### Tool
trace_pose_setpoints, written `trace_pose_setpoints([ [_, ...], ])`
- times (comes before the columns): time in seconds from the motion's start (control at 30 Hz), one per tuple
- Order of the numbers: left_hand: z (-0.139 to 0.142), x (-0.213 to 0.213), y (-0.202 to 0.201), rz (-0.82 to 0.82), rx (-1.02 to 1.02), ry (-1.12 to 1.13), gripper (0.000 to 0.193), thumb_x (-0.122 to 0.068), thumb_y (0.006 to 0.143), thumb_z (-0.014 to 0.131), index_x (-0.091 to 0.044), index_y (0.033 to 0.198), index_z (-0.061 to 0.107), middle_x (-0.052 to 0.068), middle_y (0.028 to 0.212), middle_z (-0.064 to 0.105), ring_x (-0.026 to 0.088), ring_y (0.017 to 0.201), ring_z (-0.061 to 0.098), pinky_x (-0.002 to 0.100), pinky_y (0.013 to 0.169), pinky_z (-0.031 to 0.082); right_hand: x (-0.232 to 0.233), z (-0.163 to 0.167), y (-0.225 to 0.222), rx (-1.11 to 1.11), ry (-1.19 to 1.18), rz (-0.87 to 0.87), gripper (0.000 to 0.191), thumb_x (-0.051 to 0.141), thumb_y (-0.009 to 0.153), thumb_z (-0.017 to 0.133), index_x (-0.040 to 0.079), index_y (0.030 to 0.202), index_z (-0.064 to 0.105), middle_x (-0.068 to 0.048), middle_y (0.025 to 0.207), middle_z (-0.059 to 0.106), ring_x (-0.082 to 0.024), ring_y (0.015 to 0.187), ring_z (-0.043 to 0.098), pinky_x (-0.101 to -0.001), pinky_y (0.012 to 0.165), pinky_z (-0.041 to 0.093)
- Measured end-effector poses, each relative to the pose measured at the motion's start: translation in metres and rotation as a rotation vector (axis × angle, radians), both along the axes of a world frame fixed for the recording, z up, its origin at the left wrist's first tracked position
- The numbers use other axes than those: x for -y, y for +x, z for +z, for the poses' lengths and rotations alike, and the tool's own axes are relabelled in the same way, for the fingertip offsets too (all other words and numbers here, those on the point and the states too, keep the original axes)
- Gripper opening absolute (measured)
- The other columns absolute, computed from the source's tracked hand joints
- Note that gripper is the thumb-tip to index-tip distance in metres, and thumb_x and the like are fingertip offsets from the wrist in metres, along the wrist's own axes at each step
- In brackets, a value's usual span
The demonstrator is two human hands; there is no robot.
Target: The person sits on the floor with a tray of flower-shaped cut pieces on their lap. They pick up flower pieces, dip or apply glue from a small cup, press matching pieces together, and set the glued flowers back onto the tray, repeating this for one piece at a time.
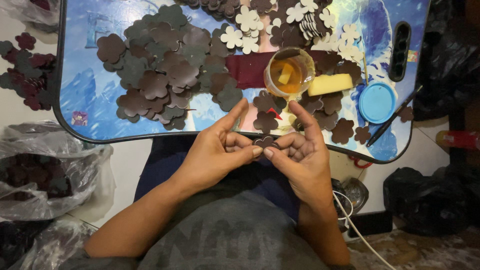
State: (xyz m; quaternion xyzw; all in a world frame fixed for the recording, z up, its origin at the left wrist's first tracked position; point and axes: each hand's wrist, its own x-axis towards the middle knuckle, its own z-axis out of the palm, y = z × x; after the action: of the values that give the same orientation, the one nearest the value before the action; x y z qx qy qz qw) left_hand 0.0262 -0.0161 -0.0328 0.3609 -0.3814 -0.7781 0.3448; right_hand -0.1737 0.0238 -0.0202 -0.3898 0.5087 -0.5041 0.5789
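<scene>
Dark brown, flower-shaped cutouts are heaped on the lap tray (80, 107) at ten o'clock, the main pile (165, 70) overlapping loosely. At centre, one small brown flower piece (265, 141) is pinched just below the tray's near edge: the left hand (217, 150) presses it with thumb and fingers, and the right hand (300, 150) closes on it from the other side, index fingers raised. At one o'clock a clear cup of amber liquid (289, 72) is seen, with a yellow sponge (330, 84) and a blue lid (376, 102) beside it. The piece, held over the lap, could be dropped if the pinch loosens; the cup could be tipped by a reaching hand, soaking nearby cutouts.
</scene>
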Motion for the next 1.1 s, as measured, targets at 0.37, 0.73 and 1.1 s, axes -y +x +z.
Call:
trace_pose_setpoints([
  [0.37,0.0023,0.0021,0.003,-0.009,0.037,0.003,0.103,0.001,0.083,0.076,-0.014,0.165,0.016,0.007,0.099,0.07,0.007,0.086,0.069,0.02,0.078,0.058,0.0005,-0.0016,-0.0041,0.027,-0.026,0.012,0.089,-0.012,0.086,0.073,0.0,0.163,0.03,-0.007,0.092,0.069,-0.01,0.086,0.068,-0.0218,0.079,0.054],
  [0.73,0.0004,0.0,0.0004,0.008,-0.012,-0.018,0.096,0.001,0.088,0.072,-0.011,0.167,0.018,0.008,0.095,0.072,0.008,0.085,0.07,0.019,0.075,0.055,0.0,0.0064,0.0001,-0.013,-0.017,0.042,0.094,-0.011,0.084,0.076,0.001,0.164,0.028,-0.006,0.089,0.069,-0.007,0.08,0.065,-0.0185,0.073,0.051],
  [1.1,0.0026,-0.0002,0.0018,0.006,0.005,-0.008,0.096,0.001,0.088,0.072,-0.009,0.167,0.019,0.008,0.094,0.074,0.008,0.085,0.069,0.02,0.077,0.055,0.0012,0.0054,-0.0007,0.002,-0.011,0.044,0.095,-0.011,0.083,0.076,0.0,0.164,0.027,-0.007,0.09,0.07,-0.008,0.081,0.067,-0.019,0.074,0.052],
])
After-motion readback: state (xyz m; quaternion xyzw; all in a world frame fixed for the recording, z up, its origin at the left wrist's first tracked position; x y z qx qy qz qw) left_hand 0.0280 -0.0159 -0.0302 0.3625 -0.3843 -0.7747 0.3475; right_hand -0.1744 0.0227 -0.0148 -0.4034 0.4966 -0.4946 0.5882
